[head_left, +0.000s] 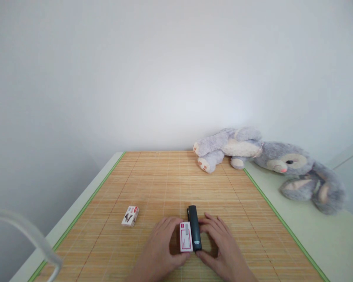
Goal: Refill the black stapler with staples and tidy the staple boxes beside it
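A black stapler [194, 228] lies lengthwise on the bamboo mat [170, 184], pointing away from me. Against its left side is a small white box with a pink-red border [186, 237], its printed face up. My left hand [164, 246] curls around the box, thumb at the near edge and fingers on the far left side. With thumb at its near end and fingertips along its right side, my right hand [219, 244] holds the stapler. To the left, apart from both hands, sits another small white box [130, 216] with a dark picture on top.
A grey plush rabbit [244, 149] lies on its side across the mat's far right corner and the pale tabletop [314, 211]. A white curved tube [26, 227] rises at the lower left. Behind the table stands a plain wall [153, 78].
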Tool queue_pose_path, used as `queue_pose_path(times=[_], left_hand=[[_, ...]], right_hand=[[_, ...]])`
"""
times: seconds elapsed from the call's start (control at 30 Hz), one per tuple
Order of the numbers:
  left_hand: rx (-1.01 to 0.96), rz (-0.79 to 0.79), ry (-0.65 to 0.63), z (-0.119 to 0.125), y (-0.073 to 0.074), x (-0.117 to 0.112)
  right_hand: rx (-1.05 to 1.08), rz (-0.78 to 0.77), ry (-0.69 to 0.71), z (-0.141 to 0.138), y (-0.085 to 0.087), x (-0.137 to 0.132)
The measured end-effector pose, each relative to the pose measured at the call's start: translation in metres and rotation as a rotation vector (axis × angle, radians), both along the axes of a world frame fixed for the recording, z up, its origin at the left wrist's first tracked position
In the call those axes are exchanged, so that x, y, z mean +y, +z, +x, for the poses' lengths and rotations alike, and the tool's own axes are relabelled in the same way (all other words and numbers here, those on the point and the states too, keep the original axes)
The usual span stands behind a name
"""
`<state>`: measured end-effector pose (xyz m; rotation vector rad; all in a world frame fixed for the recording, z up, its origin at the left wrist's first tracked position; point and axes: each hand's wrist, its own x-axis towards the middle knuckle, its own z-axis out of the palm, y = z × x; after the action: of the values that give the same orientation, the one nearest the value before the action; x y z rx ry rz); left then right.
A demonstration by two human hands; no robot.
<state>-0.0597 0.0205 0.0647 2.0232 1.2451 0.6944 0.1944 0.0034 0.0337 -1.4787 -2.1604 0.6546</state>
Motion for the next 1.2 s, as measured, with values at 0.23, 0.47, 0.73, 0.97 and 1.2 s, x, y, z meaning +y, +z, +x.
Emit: queue_pose_path(times=[0.23, 0.47, 0.73, 0.97, 1.2], left_hand=[[-0.053, -0.045, -0.011, 0.001, -0.013, 0.0], [0.092, 0.236, 0.426, -0.071, -0.013, 0.009], [0.121, -0.129, 0.752, -0.162, -0.029, 0.034], [-0.059, -0.206, 0.754, -0.101, -0.027, 0.048], [-0.2, -0.239, 0.559, -0.023, -0.033, 0.068]], right_hand=[[-0.001, 0.006, 0.008, 0.001, -0.001, 0.001], [0.007, 0.004, -0.027, 0.001, -0.006, 0.0], [-0.09, 0.006, -0.025, 0.002, -0.017, 0.0], [-0.196, -0.047, -0.006, -0.002, -0.014, 0.001], [-0.226, -0.059, -0.028, -0.004, -0.015, 0.001]])
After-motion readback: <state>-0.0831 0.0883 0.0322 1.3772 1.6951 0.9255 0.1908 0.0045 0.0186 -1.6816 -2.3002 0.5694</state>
